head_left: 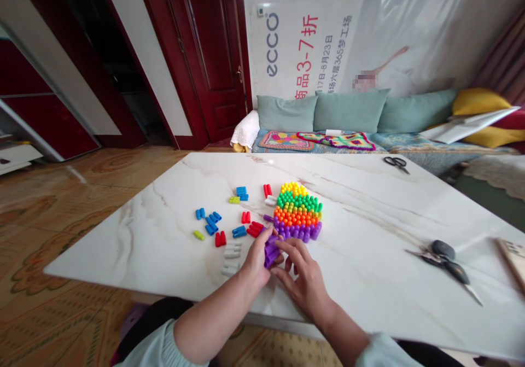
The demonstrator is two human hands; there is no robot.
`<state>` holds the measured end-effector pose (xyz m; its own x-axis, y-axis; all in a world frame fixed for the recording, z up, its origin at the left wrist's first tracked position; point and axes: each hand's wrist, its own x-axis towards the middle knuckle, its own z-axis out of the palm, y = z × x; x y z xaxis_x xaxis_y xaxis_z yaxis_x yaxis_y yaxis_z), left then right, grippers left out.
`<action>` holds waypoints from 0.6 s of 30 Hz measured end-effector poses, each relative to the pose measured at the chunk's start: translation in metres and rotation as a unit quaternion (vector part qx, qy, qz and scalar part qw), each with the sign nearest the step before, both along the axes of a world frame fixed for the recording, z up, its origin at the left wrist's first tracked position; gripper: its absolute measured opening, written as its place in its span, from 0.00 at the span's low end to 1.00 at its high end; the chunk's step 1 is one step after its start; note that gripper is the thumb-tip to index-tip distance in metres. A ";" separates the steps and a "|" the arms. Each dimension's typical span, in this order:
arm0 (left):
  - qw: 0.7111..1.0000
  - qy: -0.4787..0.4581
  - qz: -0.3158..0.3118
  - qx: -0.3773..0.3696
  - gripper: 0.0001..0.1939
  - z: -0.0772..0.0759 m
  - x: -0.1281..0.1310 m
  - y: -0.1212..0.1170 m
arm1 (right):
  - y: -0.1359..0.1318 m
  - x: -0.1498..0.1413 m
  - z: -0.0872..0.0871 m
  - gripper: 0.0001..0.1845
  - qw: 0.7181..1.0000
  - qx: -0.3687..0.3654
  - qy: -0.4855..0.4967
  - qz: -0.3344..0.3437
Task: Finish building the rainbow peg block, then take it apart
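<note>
Purple plastic tubes [271, 253], joined side by side, lie in my left hand [259, 255], whose fingers are closed round them. My right hand [301, 274] is bent in from the other side, with fingertips and thumb at the same purple tubes. Just beyond my hands stands a tight block of round-tipped plastic tubes [298, 212] in rows of yellow, green, orange and purple. One loose purple tube [268, 219] lies at its left edge. Red tubes [255, 228] lie close to my left hand, with white tubes [233, 250] nearer my forearm.
Several blue tubes [211, 226], red tubes [220, 239] and lime tubes [199, 235] are scattered on the left of the marble-patterned table [135, 246]. At right lie black-handled scissors [445, 260], partly overlapping another tool. Smaller scissors [396, 163] rest near the far edge. A wooden object [512, 257] sits far right.
</note>
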<state>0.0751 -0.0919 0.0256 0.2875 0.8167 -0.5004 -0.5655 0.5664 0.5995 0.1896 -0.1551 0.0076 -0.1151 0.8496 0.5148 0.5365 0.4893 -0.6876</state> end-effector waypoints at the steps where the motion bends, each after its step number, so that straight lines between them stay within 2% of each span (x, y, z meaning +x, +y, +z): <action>1: 1.000 -0.003 0.005 -0.003 0.10 0.000 0.001 -0.001 | 0.000 0.001 0.000 0.23 1.000 0.005 -0.008 0.000; 5: 1.000 0.002 -0.003 -0.011 0.12 -0.001 0.001 -0.001 | 0.002 0.003 -0.001 0.24 0.999 0.014 -0.028 0.010; 10: 1.000 -0.005 -0.025 0.004 0.14 0.000 -0.001 -0.008 | 0.003 0.004 0.003 0.19 0.999 0.024 -0.027 0.020; 14: 1.000 -0.009 0.002 -0.025 0.11 0.001 -0.008 -0.021 | -0.003 -0.001 0.009 0.17 0.997 0.065 -0.041 0.032; 18: 0.998 -0.038 0.021 -0.054 0.09 -0.005 -0.015 -0.032 | -0.008 -0.007 0.010 0.17 0.992 0.094 -0.057 0.064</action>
